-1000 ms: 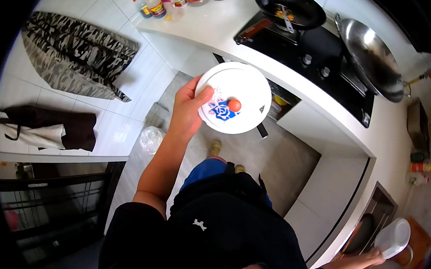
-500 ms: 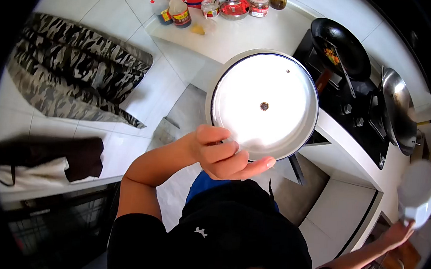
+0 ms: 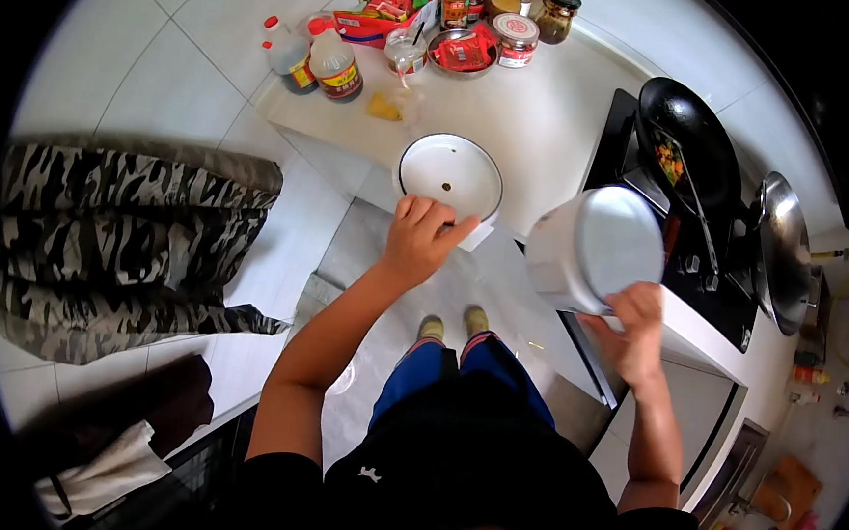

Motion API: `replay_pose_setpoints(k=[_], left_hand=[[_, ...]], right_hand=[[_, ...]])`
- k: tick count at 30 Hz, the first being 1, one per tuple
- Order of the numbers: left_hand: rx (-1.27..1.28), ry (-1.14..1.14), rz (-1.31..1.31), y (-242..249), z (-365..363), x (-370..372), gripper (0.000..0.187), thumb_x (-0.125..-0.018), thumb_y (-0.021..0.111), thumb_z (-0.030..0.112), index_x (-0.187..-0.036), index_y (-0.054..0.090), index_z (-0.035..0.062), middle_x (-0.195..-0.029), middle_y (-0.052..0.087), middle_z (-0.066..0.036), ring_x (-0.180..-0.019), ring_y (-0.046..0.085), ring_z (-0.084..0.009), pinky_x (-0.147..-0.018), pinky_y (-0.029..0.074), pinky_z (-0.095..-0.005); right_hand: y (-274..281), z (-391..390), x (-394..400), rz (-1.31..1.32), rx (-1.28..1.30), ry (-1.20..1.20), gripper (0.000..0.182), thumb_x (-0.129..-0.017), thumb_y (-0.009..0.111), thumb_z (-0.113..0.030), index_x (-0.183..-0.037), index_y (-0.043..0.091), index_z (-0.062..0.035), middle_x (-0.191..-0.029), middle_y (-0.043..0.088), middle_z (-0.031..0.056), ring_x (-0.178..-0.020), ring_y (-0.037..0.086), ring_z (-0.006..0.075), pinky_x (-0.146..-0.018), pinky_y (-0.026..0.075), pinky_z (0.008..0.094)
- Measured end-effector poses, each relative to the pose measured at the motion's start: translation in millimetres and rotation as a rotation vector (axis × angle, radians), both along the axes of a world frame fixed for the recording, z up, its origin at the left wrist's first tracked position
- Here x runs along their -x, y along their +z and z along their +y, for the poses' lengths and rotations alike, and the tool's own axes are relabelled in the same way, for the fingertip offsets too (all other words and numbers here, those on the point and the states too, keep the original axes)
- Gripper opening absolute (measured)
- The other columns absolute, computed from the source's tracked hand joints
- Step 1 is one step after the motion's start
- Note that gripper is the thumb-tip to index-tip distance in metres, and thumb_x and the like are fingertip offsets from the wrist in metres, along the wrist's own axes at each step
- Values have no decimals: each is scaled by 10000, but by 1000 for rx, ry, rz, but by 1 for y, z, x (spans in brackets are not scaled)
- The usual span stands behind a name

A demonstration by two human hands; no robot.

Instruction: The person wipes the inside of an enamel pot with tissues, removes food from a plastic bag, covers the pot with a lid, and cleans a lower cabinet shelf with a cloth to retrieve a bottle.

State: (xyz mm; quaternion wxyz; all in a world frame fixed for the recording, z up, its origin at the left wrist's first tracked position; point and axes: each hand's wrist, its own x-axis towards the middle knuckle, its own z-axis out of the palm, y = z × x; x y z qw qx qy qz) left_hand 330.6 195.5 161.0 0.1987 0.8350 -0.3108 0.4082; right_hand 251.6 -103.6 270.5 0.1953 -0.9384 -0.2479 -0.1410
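Left hand (image 3: 421,240): holding white lid (image 3: 448,163), underside up, left of stove (image 3: 736,318). Right hand (image 3: 634,324): gripping white pot (image 3: 584,242), tilted, before stove.

Before me, my left hand (image 3: 417,237) is at the near rim of the lid (image 3: 449,163), by the front edge of the table (image 3: 539,106). To its right, my right hand (image 3: 632,324) holds the pot (image 3: 564,245) in front of the stove (image 3: 731,321). On that stove sits a wok (image 3: 713,152) with a spatula (image 3: 701,215) and food (image 3: 668,156) in it, a second wok (image 3: 787,251) farther right. Behind the lid stands a bowl (image 3: 448,68) between the bottles (image 3: 335,67) on my left and a jar (image 3: 516,43).
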Motion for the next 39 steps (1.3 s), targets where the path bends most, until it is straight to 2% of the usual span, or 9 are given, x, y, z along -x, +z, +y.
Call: replay_pose_setpoints(k=[4, 14, 22, 32, 34, 36, 37, 38, 39], left_hand=[[26, 50, 106, -33, -19, -65, 284, -655, 599, 36, -899, 659, 168, -734, 429, 17, -720, 450, -167, -682, 328, -319], [24, 111, 251, -89, -55, -175, 300, -678, 584, 29, -936, 660, 162, -761, 482, 5, -769, 495, -183, -697, 346, -326], [62, 129, 243, -98, -62, -202, 296, -677, 584, 26, -935, 649, 157, -777, 488, 0, -783, 500, -189, -720, 353, -329], [-46, 109, 325, -92, -39, -204, 327, -702, 580, 31, -1024, 602, 82, -875, 535, -42, -932, 518, -250, -848, 379, -434], [-7, 145, 368, -84, -40, -200, 248, -754, 566, 94, -997, 611, 79, -941, 562, -71, -973, 522, -261, -878, 371, -447], [132, 122, 565, -64, -36, -184, 191, -844, 512, 180, -951, 629, 73, -1041, 582, -103, -1030, 512, -257, -923, 348, -437], [152, 161, 661, -50, -32, -160, 216, -843, 508, 172, -1012, 616, 92, -1108, 576, -83, -1089, 502, -249, -975, 330, -439], [-35, 308, 470, -66, -31, -138, 263, -838, 506, 172, -1083, 587, 124, -1161, 556, -86, -1143, 479, -272, -1037, 313, -448], [-1, 416, 220, -86, -33, -115, 321, -829, 505, 185, -1144, 557, 148, -1202, 533, -87, -1182, 455, -286, -1079, 277, -486]], right_hand=[[-46, 16, -57, 42, 128, 143, 229, -571, 764, -151, -698, 578, -108, -673, 497, 19, -704, 536, 190, -679, 375, 328], [-86, 23, -134, 103, 138, 182, 174, -643, 715, -166, -709, 560, -122, -702, 509, 14, -739, 539, 184, -718, 381, 325], [-99, 34, -148, 128, 52, 102, 200, -620, 749, -131, -715, 575, -102, -707, 508, 29, -746, 532, 199, -774, 376, 347], [-111, 45, -152, 47, 179, 0, 151, -683, 702, -151, -740, 567, -114, -752, 527, 10, -840, 548, 199, -921, 369, 418], [-116, 40, -151, -25, 248, -11, 205, -677, 727, -148, -849, 623, -108, -850, 569, 16, -870, 555, 204, -967, 335, 435], [-112, 35, -142, -51, 229, -52, 386, -644, 767, -147, -1011, 650, -113, -997, 576, 30, -957, 540, 231, -971, 311, 435], [-105, 37, -136, -70, 231, -78, 573, -611, 804, -162, -1152, 617, -123, -1128, 548, 51, -1050, 500, 275, -969, 296, 432], [-102, 37, -130, -82, 262, -82, 680, -584, 830, -182, -1214, 578, -127, -1200, 527, 75, -1110, 457, 309, -943, 310, 441], [-100, 34, -124, -150, 314, -70, 698, -650, 803, -254, -1280, 528, -131, -1252, 507, 116, -1127, 448, 324, -939, 321, 460]])
